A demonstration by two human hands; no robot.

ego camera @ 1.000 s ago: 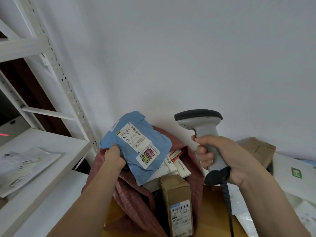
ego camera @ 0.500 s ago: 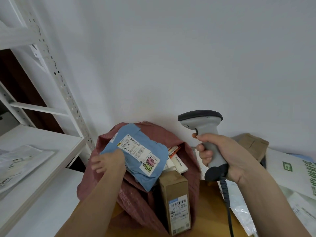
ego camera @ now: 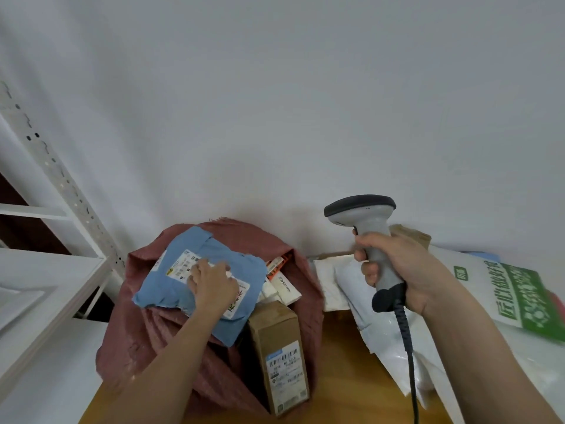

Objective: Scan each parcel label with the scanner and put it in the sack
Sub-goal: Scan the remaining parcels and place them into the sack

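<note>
A blue mailer parcel (ego camera: 171, 286) with white labels lies across the mouth of the reddish woven sack (ego camera: 143, 335). My left hand (ego camera: 212, 284) rests flat on top of it, fingers spread over the label. To the right, my right hand (ego camera: 394, 270) grips the handle of the grey scanner (ego camera: 363, 215), held upright with its cable hanging down. Inside the sack stand a tall brown box (ego camera: 279, 356) with a barcode label and some small white cartons (ego camera: 282, 287).
White metal shelving (ego camera: 46, 286) stands at the left. Right of the sack, white poly mailers (ego camera: 385, 335), a white-and-green bag (ego camera: 513, 298) and a brown carton (ego camera: 409, 235) lie piled on the wooden surface (ego camera: 342, 384). A white wall is behind.
My left hand lowered the blue parcel onto the sack's mouth and moved from its edge to lie on top. The scanner hand stayed about where it was.
</note>
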